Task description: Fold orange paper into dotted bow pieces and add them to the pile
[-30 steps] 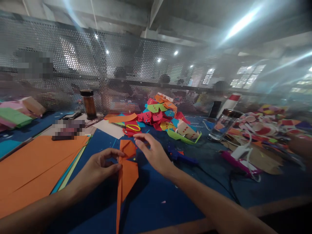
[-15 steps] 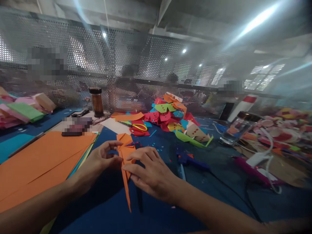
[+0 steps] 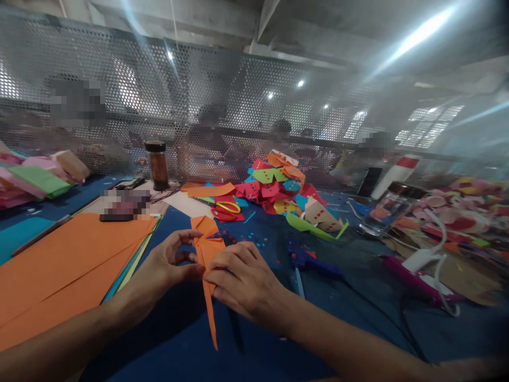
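Note:
A folded piece of orange paper (image 3: pixel 209 253) with a long pointed tail is between my hands above the blue table. My left hand (image 3: pixel 172 261) grips its left edge, thumb and fingertips on the paper. My right hand (image 3: pixel 243 276) holds the right side, its fingers bent over the paper and hiding part of it. Left of my left hand lies a stack of large orange sheets (image 3: pixel 59 270), with blue and yellow sheets showing under its edge. Yellow-and-red handled scissors (image 3: pixel 227 208) rest just beyond the folded paper.
A blue glue gun (image 3: pixel 312 261) with a trailing black cord lies to the right. Behind it is a heap of colourful folded paper pieces (image 3: pixel 274 183). A glass bottle (image 3: pixel 387 209), a purple power strip (image 3: pixel 417 278), a brown jar (image 3: pixel 158 165) and a phone (image 3: pixel 125 206) stand or lie around.
The orange paper has shifted slightly right and turned a little. My left hand has moved slightly right with it, its thumb lower on the paper; my right-hand fingers have bent in more.

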Demonstrator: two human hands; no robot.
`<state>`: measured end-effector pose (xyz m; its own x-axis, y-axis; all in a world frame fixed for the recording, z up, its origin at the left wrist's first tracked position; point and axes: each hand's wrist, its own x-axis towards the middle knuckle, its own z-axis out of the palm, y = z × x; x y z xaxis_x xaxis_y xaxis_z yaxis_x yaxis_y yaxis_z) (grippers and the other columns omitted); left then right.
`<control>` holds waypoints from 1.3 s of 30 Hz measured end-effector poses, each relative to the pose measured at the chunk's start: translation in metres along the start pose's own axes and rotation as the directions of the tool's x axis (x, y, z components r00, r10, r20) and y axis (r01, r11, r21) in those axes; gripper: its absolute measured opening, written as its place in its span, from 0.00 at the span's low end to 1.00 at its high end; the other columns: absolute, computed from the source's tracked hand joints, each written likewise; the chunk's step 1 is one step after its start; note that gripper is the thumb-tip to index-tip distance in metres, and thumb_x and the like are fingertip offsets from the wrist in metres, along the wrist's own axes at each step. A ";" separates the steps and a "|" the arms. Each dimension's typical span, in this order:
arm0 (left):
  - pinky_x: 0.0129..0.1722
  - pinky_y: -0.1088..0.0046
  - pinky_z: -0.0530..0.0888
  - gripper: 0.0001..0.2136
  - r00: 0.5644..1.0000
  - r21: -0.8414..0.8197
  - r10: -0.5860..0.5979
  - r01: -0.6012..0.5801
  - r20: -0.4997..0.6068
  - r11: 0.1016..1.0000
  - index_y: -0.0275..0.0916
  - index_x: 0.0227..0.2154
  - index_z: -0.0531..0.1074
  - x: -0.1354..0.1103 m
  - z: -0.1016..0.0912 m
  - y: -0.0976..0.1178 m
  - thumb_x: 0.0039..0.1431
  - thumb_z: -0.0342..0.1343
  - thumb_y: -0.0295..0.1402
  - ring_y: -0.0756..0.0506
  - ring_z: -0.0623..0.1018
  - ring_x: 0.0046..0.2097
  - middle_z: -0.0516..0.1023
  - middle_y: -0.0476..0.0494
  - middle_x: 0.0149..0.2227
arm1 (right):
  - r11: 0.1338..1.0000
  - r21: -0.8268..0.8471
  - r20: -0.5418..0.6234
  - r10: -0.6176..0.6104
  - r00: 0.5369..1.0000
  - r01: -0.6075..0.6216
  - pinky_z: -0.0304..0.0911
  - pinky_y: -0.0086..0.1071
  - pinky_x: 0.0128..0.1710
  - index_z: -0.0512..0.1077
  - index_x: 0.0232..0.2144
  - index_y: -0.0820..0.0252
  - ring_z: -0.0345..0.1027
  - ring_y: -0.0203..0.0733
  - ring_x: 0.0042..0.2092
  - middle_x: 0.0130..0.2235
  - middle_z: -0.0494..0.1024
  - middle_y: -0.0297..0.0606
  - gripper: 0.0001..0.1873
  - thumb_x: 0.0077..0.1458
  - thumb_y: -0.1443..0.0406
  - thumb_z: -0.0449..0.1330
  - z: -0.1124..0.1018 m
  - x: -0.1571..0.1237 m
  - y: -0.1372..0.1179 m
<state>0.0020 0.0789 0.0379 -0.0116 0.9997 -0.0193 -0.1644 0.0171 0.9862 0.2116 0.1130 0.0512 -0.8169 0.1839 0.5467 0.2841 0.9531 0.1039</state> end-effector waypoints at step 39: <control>0.33 0.71 0.79 0.25 0.967 0.195 0.255 -0.252 0.007 0.948 0.46 0.50 0.69 -0.008 0.009 -0.016 0.48 0.66 0.31 0.46 0.78 0.39 0.74 0.45 0.48 | 0.989 0.065 -0.086 0.136 0.987 -0.131 0.53 0.38 0.46 0.75 0.38 0.58 0.61 0.43 0.42 0.37 0.76 0.36 0.10 0.67 0.60 0.58 0.007 -0.001 -0.003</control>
<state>0.0136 0.0705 0.0239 -0.0458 0.9711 0.2342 0.0396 -0.2325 0.9718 0.2078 0.1111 0.0449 -0.7247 0.2905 0.6249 0.3551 0.9346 -0.0227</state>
